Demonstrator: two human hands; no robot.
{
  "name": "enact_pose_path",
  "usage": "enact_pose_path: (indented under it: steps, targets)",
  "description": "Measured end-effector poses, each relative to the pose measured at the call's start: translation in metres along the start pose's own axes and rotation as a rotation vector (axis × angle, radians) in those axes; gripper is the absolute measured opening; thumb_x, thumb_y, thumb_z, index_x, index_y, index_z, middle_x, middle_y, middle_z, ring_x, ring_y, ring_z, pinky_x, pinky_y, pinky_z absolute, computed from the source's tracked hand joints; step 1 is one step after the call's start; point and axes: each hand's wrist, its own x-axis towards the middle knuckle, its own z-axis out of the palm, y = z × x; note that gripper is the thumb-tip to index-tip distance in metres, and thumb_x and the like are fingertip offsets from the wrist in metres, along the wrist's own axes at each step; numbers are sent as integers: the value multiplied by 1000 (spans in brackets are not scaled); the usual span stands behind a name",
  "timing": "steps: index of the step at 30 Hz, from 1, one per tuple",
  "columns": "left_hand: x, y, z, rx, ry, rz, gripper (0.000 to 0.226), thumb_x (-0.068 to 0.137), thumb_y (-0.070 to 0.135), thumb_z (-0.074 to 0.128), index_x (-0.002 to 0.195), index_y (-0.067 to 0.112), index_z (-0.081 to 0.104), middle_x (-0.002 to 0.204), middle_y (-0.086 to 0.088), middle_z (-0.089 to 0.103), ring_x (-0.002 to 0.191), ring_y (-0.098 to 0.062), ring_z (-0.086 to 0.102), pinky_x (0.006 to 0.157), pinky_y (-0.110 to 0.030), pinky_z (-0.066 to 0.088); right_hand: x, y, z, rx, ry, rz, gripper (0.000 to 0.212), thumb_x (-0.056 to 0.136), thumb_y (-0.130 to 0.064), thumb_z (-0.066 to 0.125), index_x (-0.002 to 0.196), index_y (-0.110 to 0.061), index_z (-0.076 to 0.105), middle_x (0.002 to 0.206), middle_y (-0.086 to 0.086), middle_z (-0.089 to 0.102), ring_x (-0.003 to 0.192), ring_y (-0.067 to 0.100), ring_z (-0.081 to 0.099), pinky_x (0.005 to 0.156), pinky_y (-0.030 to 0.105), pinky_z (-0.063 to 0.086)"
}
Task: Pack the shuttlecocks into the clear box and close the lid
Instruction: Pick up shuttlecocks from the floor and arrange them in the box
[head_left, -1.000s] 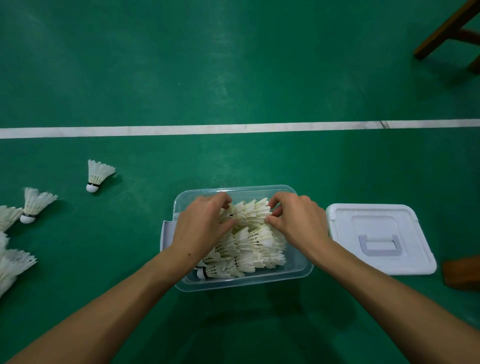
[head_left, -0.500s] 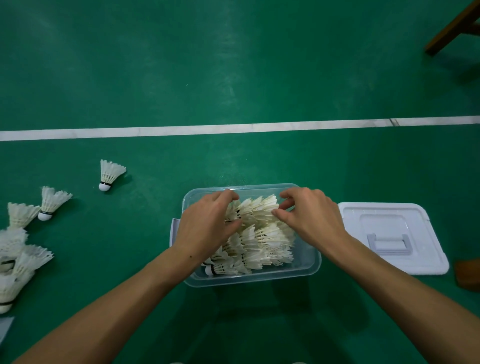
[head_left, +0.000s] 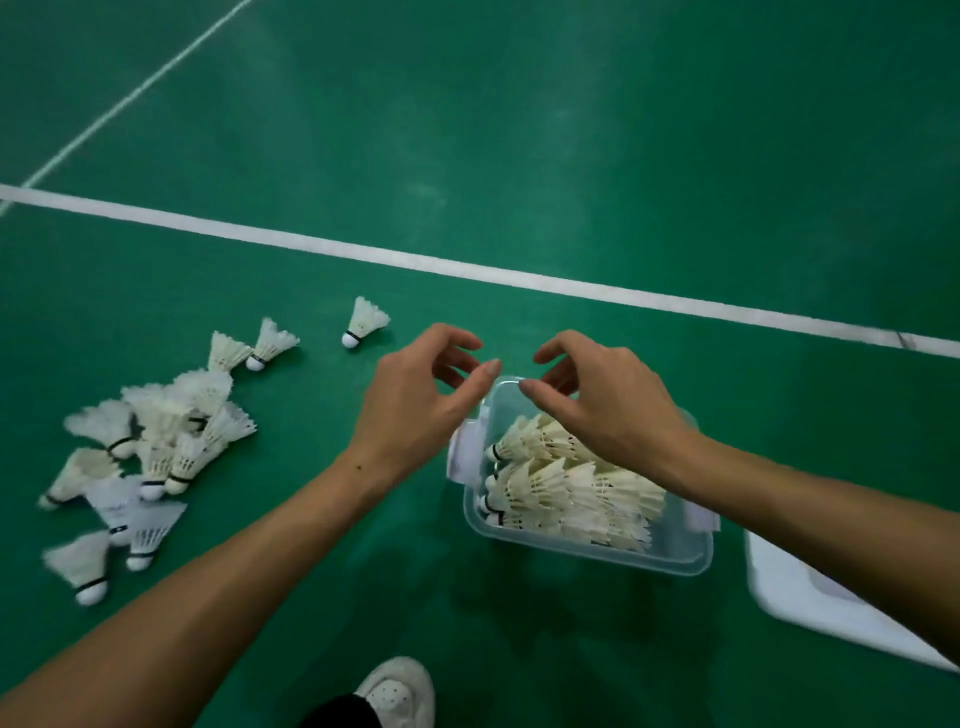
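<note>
The clear box (head_left: 680, 564) sits on the green floor at centre right, holding several white shuttlecocks (head_left: 566, 488) lying in stacked rows. My left hand (head_left: 421, 400) hovers just left of the box's far corner, fingers loosely curled, holding nothing. My right hand (head_left: 608, 400) hangs above the box's far end, fingers relaxed and empty. A loose pile of shuttlecocks (head_left: 156, 447) lies on the floor at the left. A single shuttlecock (head_left: 363, 323) stands apart, beyond my left hand. The white lid (head_left: 810, 603) lies flat to the right of the box, partly hidden by my right forearm.
A white court line (head_left: 467, 270) crosses the floor beyond the box. My white shoe (head_left: 397, 693) shows at the bottom edge. Two more shuttlecocks (head_left: 254, 345) lie between the pile and the single one.
Both hands have lifted off the shuttlecocks in the box and now hover empty above its far end. The view has swung left, bringing the floor pile into sight.
</note>
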Motion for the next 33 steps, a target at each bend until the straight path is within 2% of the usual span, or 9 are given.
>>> enact_pose_path:
  steps: [4,9,13,17,20,26,29,31,33]
  targets:
    - [-17,-39,-42,-3,94,-67,27,93,41,78,110,22,70,88,13,76,79,-1,72,70,-25,59,31,-48,32,-36,-86,-121,35,97,-58,65,119,-30,64,98,-16,78,90,8,73,85,41,61]
    - [-37,-106,-97,-4,185,-221,24,92,40,78,109,26,71,86,13,75,78,-3,71,69,-22,55,71,-103,98,2,-155,-149,32,95,-56,68,113,-30,65,94,-16,78,90,11,73,82,40,61]
    - [-63,-160,-144,-4,274,-352,23,92,39,79,110,26,70,86,14,74,79,-5,70,72,-28,59,88,-143,155,22,-234,-180,30,96,-53,68,113,-30,64,96,-16,78,95,14,72,82,41,59]
    - [-97,-202,-177,48,303,-454,23,91,35,80,109,29,69,84,20,74,77,-5,70,72,-23,55,98,-175,207,80,-279,-174,28,95,-51,69,114,-30,64,97,-15,78,99,16,72,86,44,59]
    - [-121,-229,-196,150,292,-527,29,87,37,84,110,31,67,86,18,74,78,-4,70,75,-31,60,101,-195,245,119,-314,-177,28,96,-47,70,115,-28,65,97,-13,77,99,17,72,87,44,59]
    - [-148,-263,-201,484,253,-588,53,79,46,88,123,30,63,120,9,64,112,-14,58,90,-39,56,110,-228,300,175,-328,-207,39,96,-35,76,128,-22,59,121,0,71,114,23,65,94,44,56]
    - [-154,-272,-187,626,202,-621,58,81,49,85,129,30,58,127,5,60,113,-18,59,85,-40,58,113,-236,320,175,-314,-225,44,95,-31,77,132,-24,54,127,5,66,121,28,58,97,45,52]
    - [-153,-275,-180,676,191,-634,58,84,46,83,132,29,56,129,4,60,106,-21,63,78,-41,59,114,-237,330,162,-306,-219,42,96,-26,76,133,-25,54,121,6,66,119,29,56,91,42,49]
    - [-149,-277,-176,693,177,-633,57,87,41,81,135,28,54,130,3,60,103,-23,65,75,-42,59,115,-234,335,164,-295,-204,39,98,-20,73,132,-25,55,101,-1,66,103,26,58,77,37,44]
